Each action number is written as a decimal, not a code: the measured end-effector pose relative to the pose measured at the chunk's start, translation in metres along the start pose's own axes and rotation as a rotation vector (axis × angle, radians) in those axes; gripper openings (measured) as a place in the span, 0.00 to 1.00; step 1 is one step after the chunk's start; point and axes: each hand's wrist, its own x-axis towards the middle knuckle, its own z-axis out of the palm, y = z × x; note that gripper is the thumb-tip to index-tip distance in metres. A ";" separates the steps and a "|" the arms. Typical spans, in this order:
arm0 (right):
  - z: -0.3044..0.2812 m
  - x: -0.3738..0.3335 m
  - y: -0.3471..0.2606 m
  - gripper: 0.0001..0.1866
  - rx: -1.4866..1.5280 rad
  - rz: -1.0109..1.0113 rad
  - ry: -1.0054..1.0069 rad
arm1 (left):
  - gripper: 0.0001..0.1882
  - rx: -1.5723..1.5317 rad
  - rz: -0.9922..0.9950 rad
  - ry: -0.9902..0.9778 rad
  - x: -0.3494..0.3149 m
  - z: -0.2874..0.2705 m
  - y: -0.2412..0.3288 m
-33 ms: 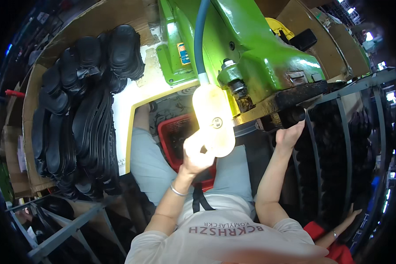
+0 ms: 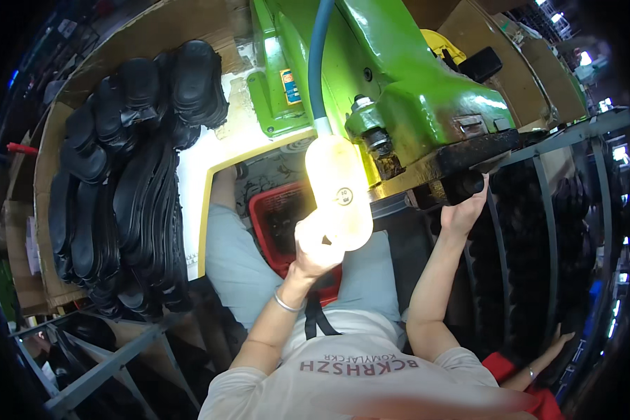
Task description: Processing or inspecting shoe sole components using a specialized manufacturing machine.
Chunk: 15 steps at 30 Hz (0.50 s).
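Note:
My left hand (image 2: 315, 245) is raised above my lap, brightly lit, its fingers bent. An elongated glowing lamp head (image 2: 336, 168) on a blue flexible neck (image 2: 317, 63) covers its fingertips and anything they may hold. Beneath the front edge of a green machine (image 2: 413, 91), my right hand (image 2: 462, 213) has its fingers curled against a black rounded part (image 2: 465, 185). The underside of that part and some of the fingers are hidden. A dark metal fitting (image 2: 378, 143) hangs from the machine beside the lamp.
Several stacks of black shoe soles (image 2: 147, 189) lie in a cardboard box (image 2: 49, 203) at left. A red basket (image 2: 255, 210) stands between my legs. Metal racks (image 2: 549, 238) with dark items line the right side. A co-worker's hand (image 2: 558, 341) shows at lower right.

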 end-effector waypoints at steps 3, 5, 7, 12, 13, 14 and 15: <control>-0.010 0.010 -0.004 0.13 -0.083 -0.063 0.027 | 0.13 -0.135 -0.069 0.180 -0.010 0.026 -0.005; -0.013 0.015 -0.005 0.13 -0.091 -0.082 0.030 | 0.15 -0.020 -0.033 0.173 -0.016 0.037 -0.009; -0.011 0.018 -0.004 0.13 -0.082 -0.105 -0.005 | 0.18 0.100 -0.016 0.140 -0.021 0.044 -0.012; 0.002 0.025 -0.002 0.13 -0.083 -0.075 0.004 | 0.21 -0.153 -0.305 0.116 -0.025 0.039 -0.017; 0.006 0.023 0.000 0.13 -0.079 -0.064 0.018 | 0.21 -0.150 -0.301 0.106 -0.025 0.032 -0.019; 0.009 0.020 0.002 0.14 -0.099 -0.032 0.028 | 0.21 -0.120 -0.277 0.081 -0.025 0.024 -0.021; 0.012 0.016 0.005 0.14 -0.095 0.015 0.026 | 0.21 -0.145 -0.294 0.088 -0.024 0.015 -0.023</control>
